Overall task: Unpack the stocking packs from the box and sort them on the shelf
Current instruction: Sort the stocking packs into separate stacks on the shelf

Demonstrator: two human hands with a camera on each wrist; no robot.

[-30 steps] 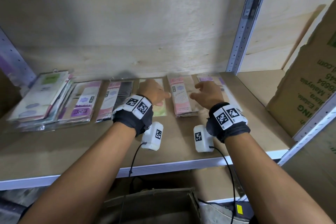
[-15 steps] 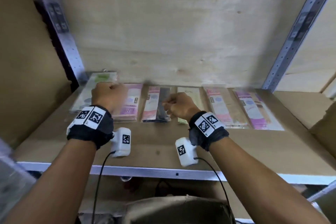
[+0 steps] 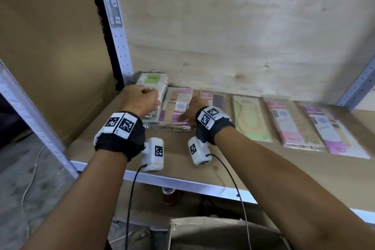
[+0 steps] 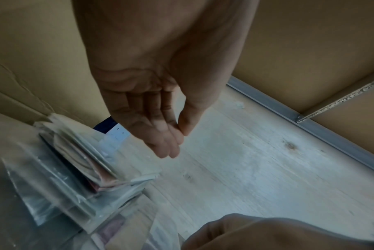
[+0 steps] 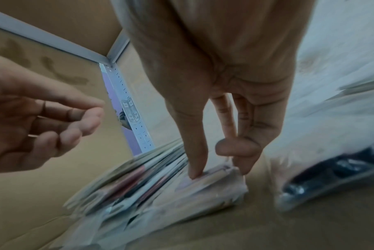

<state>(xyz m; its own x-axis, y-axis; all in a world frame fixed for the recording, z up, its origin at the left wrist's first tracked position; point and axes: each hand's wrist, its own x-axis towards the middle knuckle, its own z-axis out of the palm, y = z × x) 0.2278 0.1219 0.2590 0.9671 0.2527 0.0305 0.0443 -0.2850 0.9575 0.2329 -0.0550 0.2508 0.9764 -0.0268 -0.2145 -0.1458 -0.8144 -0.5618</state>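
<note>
Stocking packs lie in a row on the wooden shelf (image 3: pixel 223 168). At the far left is a stack topped by a green-labelled pack (image 3: pixel 153 80); beside it lies a purple-labelled pack (image 3: pixel 178 99) on its own stack. My left hand (image 3: pixel 142 101) hovers over the left stack (image 4: pixel 79 160), fingers loosely curved, holding nothing (image 4: pixel 177 140). My right hand (image 3: pixel 188 109) pinches the near end of the purple-labelled pack (image 5: pixel 213 184) between thumb and a finger (image 5: pixel 218 172). Both wrist views are blurred.
Further right lie a pink-and-black pack (image 3: pixel 215 98), a light green pack (image 3: pixel 249 119), a pink pack (image 3: pixel 290 126) and another purple pack (image 3: pixel 328 130). A metal upright (image 3: pixel 115 32) and a brown cardboard panel (image 3: pixel 50 46) close the left side. Plywood backs the shelf.
Both hands have moved left along the row, from the middle packs to the two leftmost stacks. The head view has turned left with them.
</note>
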